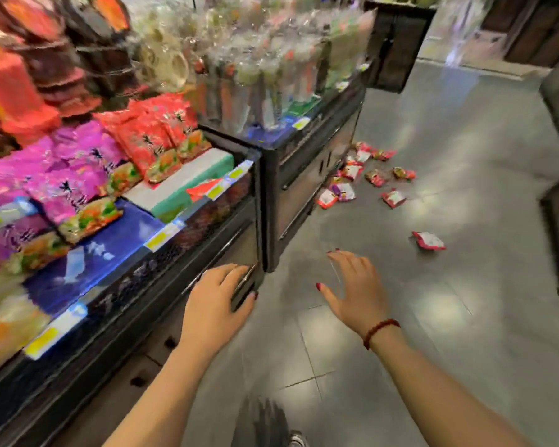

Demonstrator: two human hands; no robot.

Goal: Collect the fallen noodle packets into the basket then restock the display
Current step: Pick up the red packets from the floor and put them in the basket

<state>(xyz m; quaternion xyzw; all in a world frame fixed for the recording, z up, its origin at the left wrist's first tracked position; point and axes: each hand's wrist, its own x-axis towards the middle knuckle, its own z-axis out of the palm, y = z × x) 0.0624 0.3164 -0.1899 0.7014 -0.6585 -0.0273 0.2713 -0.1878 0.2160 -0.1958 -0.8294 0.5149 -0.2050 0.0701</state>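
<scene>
far left, a black stepped display stand (236, 233) carries stacks of glossy magenta plastic packets (62, 162), with darker purple packets (10, 233) below them and red plastic packets (149, 133) to their right. all are printed with dark characters too blurred to read. under the stacks lie flat blue boxes (110, 243) and a long white-and-green box (188, 182). yellow-and-blue price tags (162, 237) line the shelf edges, but their print is not legible.

next to the right, a second black cabinet (307, 175) holds upright clear cellophane packets (255, 75).

the left hand (213, 304) is in front of the display stand's near right corner, fingers straight and loosely together, holding nothing. whether it touches the panel cannot be told. the right hand (359, 291) hovers over the grey tiled floor (465, 317) with fingers spread wide, also empty, and a red bead bracelet (380, 330) circles its wrist.

the small red-and-white fallen noodle packets (362, 179) lie scattered on the floor at the foot of the second cabinet, well apart from both hands. one lone packet (428, 241) lies apart from the cluster, nearer and to the right. their labels are too small to read.

at the far right stands a dark wooden cabinet (397, 43).
</scene>
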